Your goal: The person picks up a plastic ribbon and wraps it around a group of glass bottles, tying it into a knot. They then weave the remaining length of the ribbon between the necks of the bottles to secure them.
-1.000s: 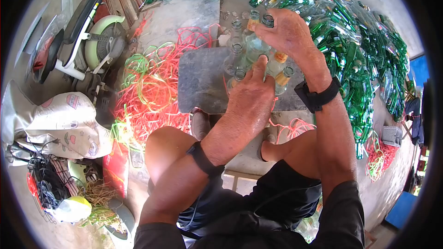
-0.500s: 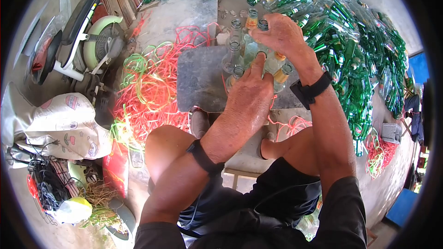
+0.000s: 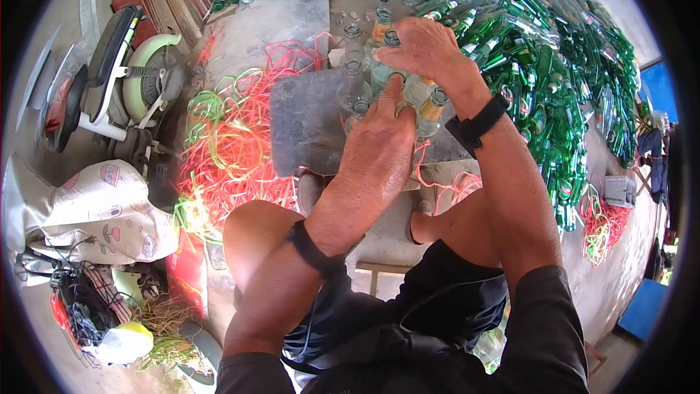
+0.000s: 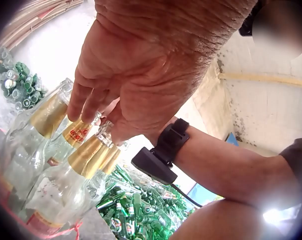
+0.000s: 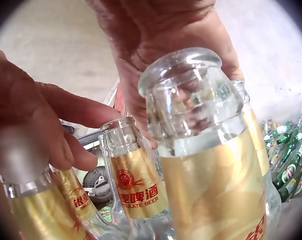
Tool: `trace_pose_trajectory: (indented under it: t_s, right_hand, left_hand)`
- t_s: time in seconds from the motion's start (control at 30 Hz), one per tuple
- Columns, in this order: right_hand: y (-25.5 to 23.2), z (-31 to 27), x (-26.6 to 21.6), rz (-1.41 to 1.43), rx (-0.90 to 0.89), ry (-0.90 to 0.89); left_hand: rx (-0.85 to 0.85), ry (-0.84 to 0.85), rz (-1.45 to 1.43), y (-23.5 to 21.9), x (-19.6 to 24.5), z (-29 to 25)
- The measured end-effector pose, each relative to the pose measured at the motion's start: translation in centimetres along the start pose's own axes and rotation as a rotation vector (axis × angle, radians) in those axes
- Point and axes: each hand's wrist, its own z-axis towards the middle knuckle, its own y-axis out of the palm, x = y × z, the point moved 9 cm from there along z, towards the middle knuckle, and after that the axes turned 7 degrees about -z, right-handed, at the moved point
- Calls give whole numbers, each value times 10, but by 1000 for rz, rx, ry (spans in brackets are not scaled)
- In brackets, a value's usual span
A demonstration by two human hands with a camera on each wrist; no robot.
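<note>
A cluster of clear glass beer bottles (image 3: 354, 82), several with gold neck labels, stands upright on a dark slab (image 3: 302, 120). The index finger of my left hand (image 3: 379, 149) stretches forward onto one bottle's mouth. In the right wrist view that fingertip touches the rim of a gold-labelled bottle (image 5: 136, 182). On the far side, my right hand (image 3: 430, 47) curls its thumb and fingers about a bottle neck (image 3: 391, 38). Red plastic strip (image 4: 77, 229) runs low around the bottles, as the left wrist view shows.
A large heap of green and clear bottles (image 3: 547, 95) lies to the right and back. Tangled red and green strips (image 3: 233, 153) cover the floor at left. A pale green wheeled seat frame (image 3: 146, 73) and a printed cloth cover (image 3: 102, 208) lie further left.
The head view has turned slightly, so slab, bottles and hands appear further left. Both hands keep nearly the same places on the bottles.
</note>
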Motion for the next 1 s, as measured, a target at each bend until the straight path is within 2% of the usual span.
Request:
trace_pose_trajectory:
  t_s: [0.17, 0.43, 0.63, 0.83, 1.0]
  right_hand:
    - [3, 2, 2, 6, 43, 22]
    - [6, -3, 5, 41, -14, 77]
    - [-12, -10, -3, 51, -18, 46]
    - [3, -5, -1, 61, 95, -111]
    - [9, -3, -3, 61, 116, -101]
  left_hand:
    - [8, 9, -3, -1, 1, 1]
    - [16, 10, -11, 0, -1, 0]
    - [21, -4, -11, 0, -5, 0]
    - [11, -7, -46, 1, -3, 0]
    - [30, 17, -31, -3, 0, 1]
